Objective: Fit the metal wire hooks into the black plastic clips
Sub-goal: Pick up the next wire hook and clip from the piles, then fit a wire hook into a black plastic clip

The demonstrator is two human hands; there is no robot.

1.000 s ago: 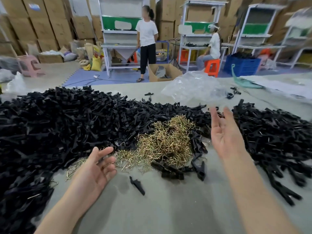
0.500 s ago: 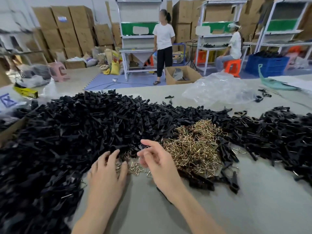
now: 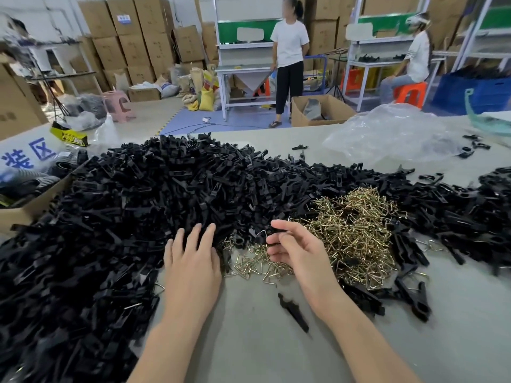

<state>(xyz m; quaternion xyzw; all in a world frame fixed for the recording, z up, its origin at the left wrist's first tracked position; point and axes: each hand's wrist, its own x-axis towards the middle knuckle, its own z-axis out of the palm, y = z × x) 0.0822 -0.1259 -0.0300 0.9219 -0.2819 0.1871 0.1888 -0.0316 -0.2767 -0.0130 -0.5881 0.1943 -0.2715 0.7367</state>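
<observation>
My left hand [image 3: 190,261] lies flat, fingers slightly spread, on the clips [image 3: 132,205] at centre-left. My right hand [image 3: 300,254] pinches a single clip [image 3: 277,233] beside the hooks [image 3: 356,228], centre-right on the counter [image 3: 249,349].

**Both hands in at the piles**

The left hand [image 3: 190,261] lies flat with straight fingers, its tips touching the edge of the black clips [image 3: 154,205]. The right hand [image 3: 297,252] is over the near edge of the brassy hooks [image 3: 351,230], fingers curled, thumb and forefinger pinching a black piece [image 3: 276,234] too small to make out. A loose clip [image 3: 293,312] lies on the table [image 3: 249,352] between the forearms. A clear bag [image 3: 392,134] sits far right.
</observation>
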